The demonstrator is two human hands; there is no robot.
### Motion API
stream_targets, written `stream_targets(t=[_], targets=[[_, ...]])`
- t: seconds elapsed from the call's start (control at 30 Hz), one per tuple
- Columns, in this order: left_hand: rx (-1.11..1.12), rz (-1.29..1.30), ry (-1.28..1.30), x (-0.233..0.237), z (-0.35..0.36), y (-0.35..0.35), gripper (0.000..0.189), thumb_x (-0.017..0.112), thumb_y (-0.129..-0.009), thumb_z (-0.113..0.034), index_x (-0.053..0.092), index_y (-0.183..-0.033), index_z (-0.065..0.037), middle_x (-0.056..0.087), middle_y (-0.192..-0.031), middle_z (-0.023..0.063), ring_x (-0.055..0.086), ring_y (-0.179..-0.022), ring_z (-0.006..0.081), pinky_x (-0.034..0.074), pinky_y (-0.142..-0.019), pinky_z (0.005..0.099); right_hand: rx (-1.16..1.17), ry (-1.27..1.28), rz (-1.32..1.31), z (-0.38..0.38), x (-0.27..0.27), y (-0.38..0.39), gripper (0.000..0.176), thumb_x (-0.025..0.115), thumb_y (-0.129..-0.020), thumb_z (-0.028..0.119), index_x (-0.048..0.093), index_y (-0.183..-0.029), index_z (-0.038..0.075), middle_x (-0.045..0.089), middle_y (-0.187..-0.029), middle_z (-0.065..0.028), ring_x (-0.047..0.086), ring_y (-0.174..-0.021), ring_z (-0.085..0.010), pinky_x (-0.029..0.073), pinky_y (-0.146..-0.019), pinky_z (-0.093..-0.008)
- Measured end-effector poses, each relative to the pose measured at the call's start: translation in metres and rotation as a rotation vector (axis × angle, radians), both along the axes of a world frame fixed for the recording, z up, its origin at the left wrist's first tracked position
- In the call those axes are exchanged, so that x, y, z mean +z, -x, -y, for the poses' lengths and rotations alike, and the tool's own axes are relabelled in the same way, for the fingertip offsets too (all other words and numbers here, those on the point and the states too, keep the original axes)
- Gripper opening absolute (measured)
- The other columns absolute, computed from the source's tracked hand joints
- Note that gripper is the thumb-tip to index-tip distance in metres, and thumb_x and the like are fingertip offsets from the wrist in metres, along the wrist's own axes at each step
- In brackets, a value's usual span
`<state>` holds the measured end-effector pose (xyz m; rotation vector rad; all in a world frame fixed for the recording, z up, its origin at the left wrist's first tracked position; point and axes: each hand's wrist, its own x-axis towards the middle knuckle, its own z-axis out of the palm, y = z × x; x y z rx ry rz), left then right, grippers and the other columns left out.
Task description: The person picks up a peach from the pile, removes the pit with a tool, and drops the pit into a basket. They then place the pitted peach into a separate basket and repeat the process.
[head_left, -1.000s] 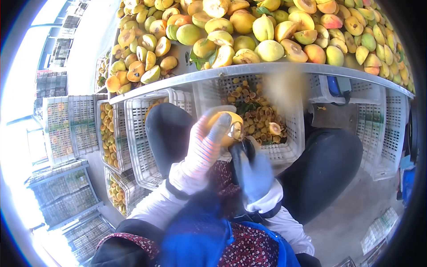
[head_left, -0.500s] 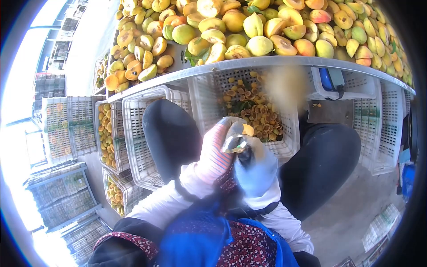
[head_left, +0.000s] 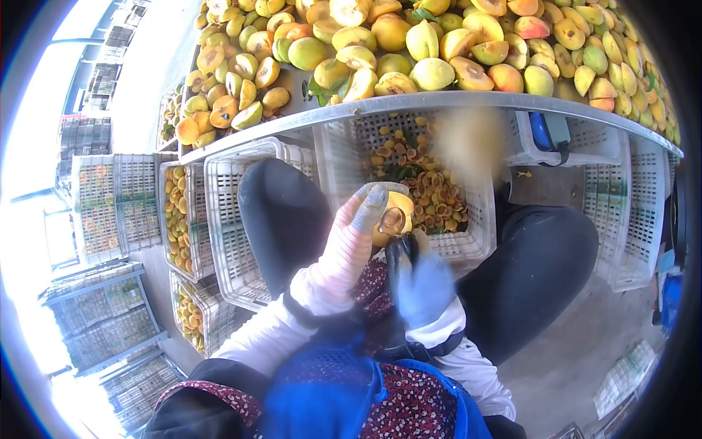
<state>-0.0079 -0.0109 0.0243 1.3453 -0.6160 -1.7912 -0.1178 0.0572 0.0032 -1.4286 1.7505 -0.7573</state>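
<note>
Yellow flesh rings the brown hollow of a rounded, halved stone fruit [head_left: 395, 218], held on the person's side of the long counter with a silvery metal edge [head_left: 439, 100]. The left hand in a pale striped glove [head_left: 355, 227] has its fingers curled around the fruit's far and left sides, leaving the cut face exposed. The right hand in a blurred blue glove [head_left: 425, 287], farther from the counter than the fruit, closes its fingers about a black, elongated tool [head_left: 399, 256]. The tool's long axis runs roughly toward the counter, its upper end at the fruit's near edge; whether they touch, I cannot tell. Under the counter, a white slatted plastic crate [head_left: 480, 216] holds small brown, cup-shaped pieces [head_left: 439, 199]; on the counter lie heaped yellow-green fruits, many halved [head_left: 431, 73].
</note>
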Motion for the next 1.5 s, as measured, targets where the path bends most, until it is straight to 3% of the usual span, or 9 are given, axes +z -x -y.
stream_targets(t=[0.47, 0.77, 0.87, 0.93, 1.03, 1.13, 1.23, 1.37, 1.5], targets=[[-0.081, 0.206, 0.195, -0.005, 0.0, 0.003, 0.027, 0.054, -0.096, -0.025, 0.059, -0.105, 0.0, 0.063, -0.087, 0.0051, 0.056, -0.076, 0.0091, 0.046, -0.069, 0.0232, 0.006, -0.004, 0.2, -0.01, -0.017, -0.007, 0.029, 0.049, -0.093, 0.031, 0.053, -0.102, 0.003, 0.061, -0.077, -0.0209, 0.06, -0.069, -0.0407, 0.046, -0.06, -0.0468], [-0.606, 0.334, 0.487, 0.001, 0.031, -0.013, 0.037, 0.054, -0.095, -0.036, 0.06, -0.107, -0.002, 0.064, -0.088, 0.0044, 0.057, -0.077, 0.0089, 0.047, -0.069, 0.0236, 0.028, -0.908, 2.203, -0.002, -0.01, 0.01, 0.047, 0.036, -0.096, 0.054, 0.05, -0.098, 0.009, 0.04, -0.056, 0.0017, 0.032, -0.038, -0.0066, 0.026, -0.032, -0.0204], [-0.359, 0.108, 0.148, -0.008, 0.017, 0.001, 0.042, 0.053, -0.094, -0.041, 0.061, -0.107, -0.003, 0.064, -0.086, 0.0066, 0.059, -0.075, 0.0118, 0.048, -0.07, 0.0245, 0.126, -1.004, 2.627, 0.004, -0.01, 0.009, 0.049, 0.034, -0.096, 0.056, 0.049, -0.096, 0.01, 0.04, -0.055, 0.0009, 0.034, -0.038, -0.0072, 0.028, -0.032, -0.0213], [-0.095, -0.187, -0.063, -0.019, 0.004, 0.003, 0.046, 0.051, -0.093, -0.045, 0.061, -0.105, -0.002, 0.064, -0.088, 0.0077, 0.061, -0.078, 0.0142, 0.049, -0.073, 0.0267, 0.288, -0.822, 2.671, 0.01, -0.012, 0.009, 0.049, 0.034, -0.096, 0.056, 0.05, -0.101, 0.01, 0.041, -0.056, 0.0009, 0.035, -0.039, -0.0071, 0.029, -0.033, -0.021], [0.029, 0.329, 0.181, -0.014, 0.001, -0.03, 0.047, 0.052, -0.093, -0.045, 0.06, -0.105, -0.001, 0.064, -0.09, 0.0078, 0.061, -0.08, 0.0152, 0.05, -0.075, 0.028, 0.201, -0.791, 2.665, 0.011, -0.013, 0.011, 0.049, 0.034, -0.097, 0.054, 0.052, -0.102, 0.009, 0.042, -0.058, 0.001, 0.036, -0.04, -0.0072, 0.028, -0.033, -0.0215], [0.548, 0.286, 0.254, 0.043, 0.017, -0.083, 0.033, 0.05, -0.096, -0.034, 0.059, -0.106, -0.003, 0.064, -0.091, 0.0068, 0.062, -0.084, 0.0163, 0.05, -0.078, 0.0282, 0.042, -0.915, 2.417, -0.001, -0.035, 0.005, 0.048, 0.034, -0.097, 0.053, 0.053, -0.094, 0.009, 0.043, -0.06, 0.0006, 0.034, -0.041, -0.0078, 0.026, -0.034, -0.0227], [-0.355, 1.678, 0.409, 0.057, 0.049, -0.194, 0.022, 0.064, -0.087, -0.023, 0.065, -0.097, -0.003, 0.068, -0.086, 0.0116, 0.064, -0.076, 0.0197, 0.049, -0.071, 0.0307, 0.054, -0.894, 2.325, 0.0, -0.038, 0.006, 0.057, 0.036, -0.093, 0.059, 0.056, -0.095, 0.006, 0.045, -0.065, -0.003, 0.04, -0.044, -0.0122, 0.032, -0.035, -0.0241], [-0.242, 1.632, 0.612, 0.07, 0.086, -0.144, 0.021, 0.068, -0.082, -0.023, 0.067, -0.096, -0.007, 0.068, -0.085, 0.0133, 0.066, -0.078, 0.0242, 0.05, -0.072, 0.0326, -0.179, -0.883, 1.686, 0.018, -0.012, 0.002, 0.048, 0.046, -0.092, 0.054, 0.051, -0.085, 0.006, 0.047, -0.062, -0.0026, 0.041, -0.043, -0.0121, 0.032, -0.035, -0.0238], [-0.55, 1.774, 0.656, 0.045, 0.159, -0.073, 0.038, 0.067, -0.079, -0.026, 0.061, -0.112, -0.009, 0.064, -0.103, 0.0132, 0.063, -0.096, 0.028, 0.05, -0.079, 0.0386, -0.16, -0.653, 1.453, 0.012, -0.028, -0.009, 0.039, 0.051, -0.091, 0.048, 0.051, -0.086, 0.009, 0.048, -0.062, -0.0017, 0.042, -0.043, -0.0112, 0.032, -0.037, -0.0238]])
